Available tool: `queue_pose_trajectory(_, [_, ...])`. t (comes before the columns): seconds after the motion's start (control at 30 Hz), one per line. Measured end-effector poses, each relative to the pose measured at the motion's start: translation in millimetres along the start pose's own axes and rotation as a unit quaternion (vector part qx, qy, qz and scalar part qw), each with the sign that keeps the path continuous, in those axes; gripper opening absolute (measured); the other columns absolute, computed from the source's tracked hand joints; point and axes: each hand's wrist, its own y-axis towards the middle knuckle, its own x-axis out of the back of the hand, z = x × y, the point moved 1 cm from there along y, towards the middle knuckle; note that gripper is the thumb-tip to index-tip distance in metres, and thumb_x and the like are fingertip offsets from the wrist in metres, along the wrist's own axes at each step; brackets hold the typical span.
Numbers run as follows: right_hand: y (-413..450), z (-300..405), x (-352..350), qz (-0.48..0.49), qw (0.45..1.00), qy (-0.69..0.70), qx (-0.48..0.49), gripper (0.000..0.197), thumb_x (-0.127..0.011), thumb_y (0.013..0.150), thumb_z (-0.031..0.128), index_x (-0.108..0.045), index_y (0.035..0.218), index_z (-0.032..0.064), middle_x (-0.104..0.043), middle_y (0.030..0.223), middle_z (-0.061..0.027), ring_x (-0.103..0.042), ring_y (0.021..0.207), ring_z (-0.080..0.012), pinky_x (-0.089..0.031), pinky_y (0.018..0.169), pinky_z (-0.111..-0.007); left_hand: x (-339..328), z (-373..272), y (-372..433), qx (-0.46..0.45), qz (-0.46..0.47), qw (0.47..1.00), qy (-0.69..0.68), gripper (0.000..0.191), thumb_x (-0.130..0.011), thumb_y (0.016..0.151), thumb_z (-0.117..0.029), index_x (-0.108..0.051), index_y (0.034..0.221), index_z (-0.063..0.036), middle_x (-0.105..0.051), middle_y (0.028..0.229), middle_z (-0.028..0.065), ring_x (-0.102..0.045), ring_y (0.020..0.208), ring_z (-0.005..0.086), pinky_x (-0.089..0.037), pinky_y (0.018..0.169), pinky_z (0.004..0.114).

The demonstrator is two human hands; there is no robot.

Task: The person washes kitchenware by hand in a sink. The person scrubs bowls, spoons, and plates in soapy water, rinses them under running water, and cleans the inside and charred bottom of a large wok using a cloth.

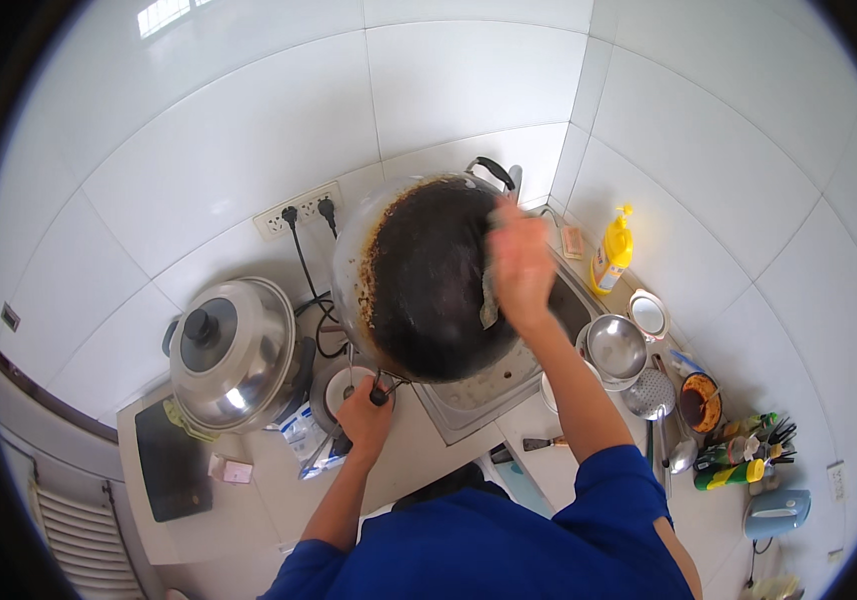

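Observation:
A large metal wok (pixel 428 285) is held tilted over the sink (pixel 466 409), its scorched black round surface toward me. Burnt brown crust runs along its left side. My left hand (pixel 365 420) grips a black-tipped handle at the wok's lower edge. Motion blurs my right hand (pixel 522 262), which lies over the wok's right part. From under its fingers hangs a greyish scrubbing cloth or pad (pixel 488 304), pressed against the blackened metal. A second black loop handle (pixel 494 171) shows at the top of the wok.
Left on the counter stand a lidded steel pot (pixel 237 352), a dark board (pixel 172 461) and a pink box (pixel 236 471). To the right are a yellow pump bottle (pixel 612 255), a steel bowl (pixel 616 346), a skimmer (pixel 650 394), a scraper (pixel 541 443) and a blue kettle (pixel 777 513).

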Motion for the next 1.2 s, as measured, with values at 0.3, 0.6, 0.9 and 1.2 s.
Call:
queue_pose_trajectory(0.3, [79,-4,-8,-0.067,0.970,0.171,-0.162,0.023,-0.059,0.085,0.018,-0.050,0.096,-0.0006,-0.055,0.080,-0.0079,-0.052,0.072,-0.0153,-0.043,0.062,-0.029,5,8,-8,0.004,-0.031,0.999,0.009,0.016,-0.068,0.069,-0.018,-0.056,0.075,-0.0082,-0.059,0.067,0.0110,-0.058,0.064,0.0316,-0.044,0.058,0.037])
queue_pose_trajectory(0.6, [114,-21,-52,0.498,0.818,0.225,-0.180,0.041,-0.046,0.089,0.037,-0.053,0.117,0.0077,-0.057,0.112,-0.0075,-0.048,0.108,-0.0183,-0.033,0.096,-0.029,9,-2,-15,-0.046,-0.041,0.998,-0.027,0.012,-0.065,0.071,-0.017,-0.057,0.073,-0.0085,-0.056,0.060,0.0135,-0.057,0.059,0.0326,-0.042,0.053,0.038])
queue_pose_trajectory(0.9, [123,78,-71,0.534,0.826,0.007,0.183,0.039,-0.031,0.094,0.029,-0.048,0.120,0.0070,-0.052,0.121,-0.0133,-0.047,0.113,-0.0273,-0.037,0.095,-0.035,25,4,-1,-0.055,-0.083,0.994,0.038,0.012,-0.064,0.069,-0.014,-0.056,0.076,-0.0112,-0.058,0.063,0.0094,-0.059,0.061,0.0296,-0.043,0.052,0.039])
queue_pose_trajectory(1.2, [-88,143,-45,0.521,0.730,-0.049,0.441,0.022,-0.053,0.073,0.020,-0.061,0.081,0.0016,-0.061,0.086,-0.0115,-0.055,0.096,-0.0241,-0.044,0.084,-0.038,15,18,9,-0.048,-0.079,0.994,0.061,0.015,-0.070,0.065,-0.019,-0.061,0.072,-0.0099,-0.060,0.063,0.0093,-0.059,0.058,0.0298,-0.044,0.052,0.038])
